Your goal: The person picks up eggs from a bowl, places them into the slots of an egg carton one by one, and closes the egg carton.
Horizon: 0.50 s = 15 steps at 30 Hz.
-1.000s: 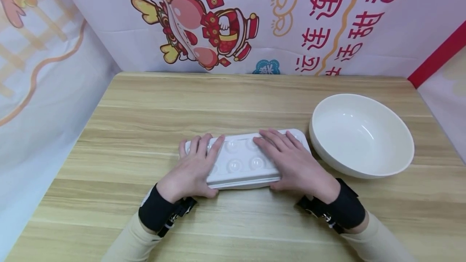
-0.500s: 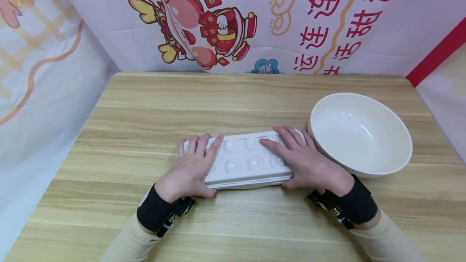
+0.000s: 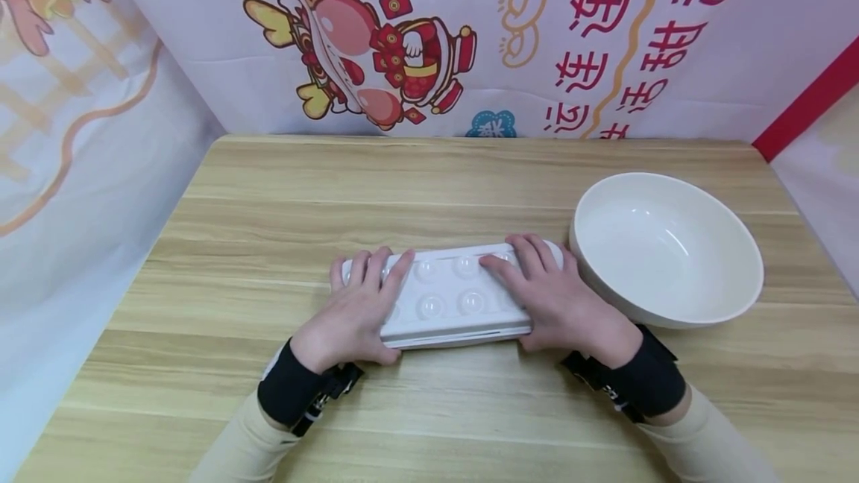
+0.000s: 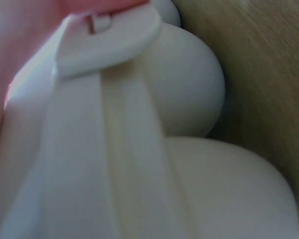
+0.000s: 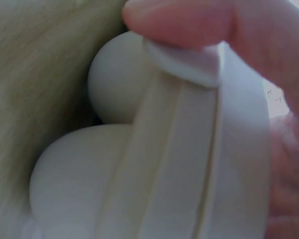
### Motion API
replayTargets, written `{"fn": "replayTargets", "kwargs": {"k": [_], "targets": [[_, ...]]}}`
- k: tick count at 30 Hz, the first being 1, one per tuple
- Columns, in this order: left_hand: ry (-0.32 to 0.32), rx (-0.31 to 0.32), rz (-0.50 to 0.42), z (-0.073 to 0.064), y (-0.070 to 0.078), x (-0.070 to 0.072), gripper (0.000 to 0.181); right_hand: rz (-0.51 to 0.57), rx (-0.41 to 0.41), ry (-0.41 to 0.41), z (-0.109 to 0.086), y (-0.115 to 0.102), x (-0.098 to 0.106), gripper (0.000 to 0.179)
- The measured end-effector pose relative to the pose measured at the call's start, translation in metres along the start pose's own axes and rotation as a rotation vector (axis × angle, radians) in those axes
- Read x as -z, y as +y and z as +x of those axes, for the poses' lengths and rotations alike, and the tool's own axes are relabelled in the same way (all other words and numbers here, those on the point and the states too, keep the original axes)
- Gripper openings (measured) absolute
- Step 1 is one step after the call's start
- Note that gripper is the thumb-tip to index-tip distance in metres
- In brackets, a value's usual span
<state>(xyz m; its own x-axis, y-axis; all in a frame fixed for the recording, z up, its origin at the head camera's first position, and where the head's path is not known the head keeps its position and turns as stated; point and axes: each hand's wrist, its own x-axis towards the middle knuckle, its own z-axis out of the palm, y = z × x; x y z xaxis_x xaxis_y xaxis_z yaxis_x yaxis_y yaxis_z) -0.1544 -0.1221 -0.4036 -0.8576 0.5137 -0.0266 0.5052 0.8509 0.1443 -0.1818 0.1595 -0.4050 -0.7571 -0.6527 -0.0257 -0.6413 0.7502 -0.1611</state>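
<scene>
A white ice ball tray (image 3: pixel 446 289) with a lid lies on the table, raised round domes in rows across its top. My left hand (image 3: pixel 352 315) grips its left end, fingers over the top and thumb at the near edge. At the other end, my right hand (image 3: pixel 557 304) holds it the same way. Larger round cups (image 4: pixel 189 79) bulge from the underside in the left wrist view, below a tab (image 4: pixel 109 42) with a small slot. In the right wrist view, my thumb (image 5: pixel 179 22) presses on another tab (image 5: pixel 189 64), near a thin dark seam between lid and base.
A large white bowl (image 3: pixel 664 252) stands at the right, close beside my right hand, with nothing in it. The wooden table (image 3: pixel 302 192) ends at the back against a printed cloth (image 3: pixel 201 28). More cloth hangs along the left and right sides.
My right hand has shifted right along the tray, its fingers now nearer the right end and its thumb further along the near edge. My left hand, tray and bowl stay in place.
</scene>
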Motion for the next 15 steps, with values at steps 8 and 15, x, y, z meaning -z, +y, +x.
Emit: {"fn": "replayTargets", "kwargs": {"k": [8, 15], "targets": [[-0.005, 0.005, 0.005, 0.0015, -0.0012, 0.0002, 0.126, -0.047, -0.013, 0.028, 0.0024, -0.0021, -0.0019, 0.109], [-0.016, -0.003, -0.003, 0.0033, -0.0023, -0.0007, 0.126, -0.029, -0.018, 0.014, -0.0006, -0.0017, -0.0002, 0.109]]}}
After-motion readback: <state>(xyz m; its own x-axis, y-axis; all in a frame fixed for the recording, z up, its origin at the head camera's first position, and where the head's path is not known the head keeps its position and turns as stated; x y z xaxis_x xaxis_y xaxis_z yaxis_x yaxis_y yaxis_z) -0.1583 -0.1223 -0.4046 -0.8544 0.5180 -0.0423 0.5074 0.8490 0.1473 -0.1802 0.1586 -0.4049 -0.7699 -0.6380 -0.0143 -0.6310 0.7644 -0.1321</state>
